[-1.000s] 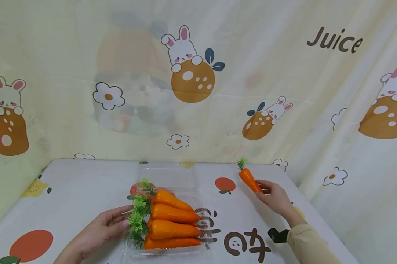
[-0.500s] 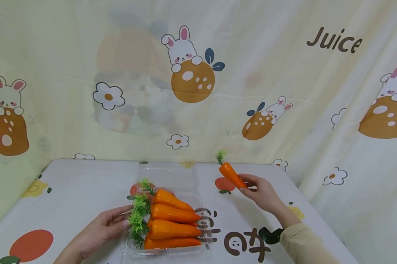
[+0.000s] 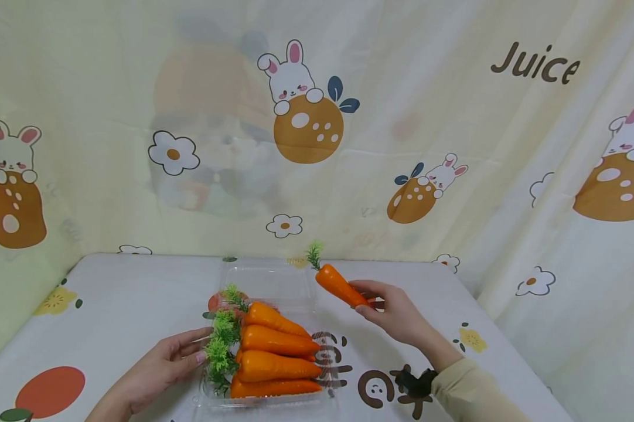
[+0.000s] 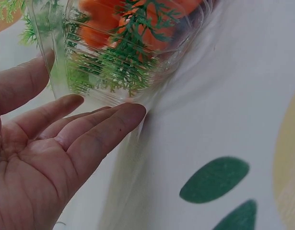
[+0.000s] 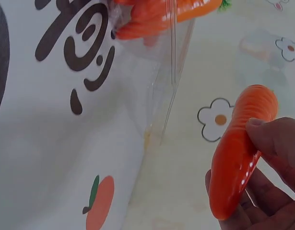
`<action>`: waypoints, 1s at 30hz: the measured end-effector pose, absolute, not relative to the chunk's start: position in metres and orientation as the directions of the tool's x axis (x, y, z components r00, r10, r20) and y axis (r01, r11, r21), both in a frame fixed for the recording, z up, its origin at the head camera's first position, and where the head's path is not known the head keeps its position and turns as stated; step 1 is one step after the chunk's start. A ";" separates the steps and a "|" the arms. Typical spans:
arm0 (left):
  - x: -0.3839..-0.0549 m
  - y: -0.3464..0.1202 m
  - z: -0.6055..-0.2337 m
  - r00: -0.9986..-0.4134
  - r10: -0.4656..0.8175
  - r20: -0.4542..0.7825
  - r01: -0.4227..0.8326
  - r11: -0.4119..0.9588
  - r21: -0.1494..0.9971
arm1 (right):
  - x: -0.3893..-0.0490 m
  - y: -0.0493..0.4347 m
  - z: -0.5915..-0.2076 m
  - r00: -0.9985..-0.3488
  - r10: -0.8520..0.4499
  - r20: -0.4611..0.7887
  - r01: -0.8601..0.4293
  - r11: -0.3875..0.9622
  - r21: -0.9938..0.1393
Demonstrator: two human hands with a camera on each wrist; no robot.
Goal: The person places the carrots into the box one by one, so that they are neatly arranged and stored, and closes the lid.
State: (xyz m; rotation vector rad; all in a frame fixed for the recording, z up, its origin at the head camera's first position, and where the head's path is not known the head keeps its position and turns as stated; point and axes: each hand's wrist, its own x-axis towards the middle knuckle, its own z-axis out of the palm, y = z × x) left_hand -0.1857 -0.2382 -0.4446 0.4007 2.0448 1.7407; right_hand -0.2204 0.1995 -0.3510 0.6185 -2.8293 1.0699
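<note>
My right hand [image 3: 388, 308] pinches a carrot [image 3: 340, 285] by its tapered end, thumb on one side and fingers on the other. Its feathery green top points up and away to the left, above the table. A clear plastic clamshell box [image 3: 324, 351], lid folded back, holds several carrots [image 3: 277, 366] lying side by side, leafy tops to the left. Beside the box's left end is my left hand [image 3: 161, 366], fingers extended. In the left wrist view, the fingertips [image 4: 133, 111] are right at the ribbed wall, close to the green leaves [image 4: 123, 67].
The box's clear lid [image 3: 266, 284] lies toward the back of the table. A white printed cloth [image 3: 137, 293] covers the table, and a cream curtain [image 3: 217, 193] with rabbit prints hangs behind it. A black device [image 3: 416, 384] sits at the right wrist.
My right hand has carried the carrot leftward across the table, bringing it near the back right of the box. The left hand and the box have stayed in place.
</note>
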 end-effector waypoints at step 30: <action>-0.184 -0.236 -0.441 -0.879 0.452 -0.148 -0.057 0.207 0.977 | -0.205 0.154 -0.357 -0.829 -0.541 0.144 -0.475 0.544 -0.691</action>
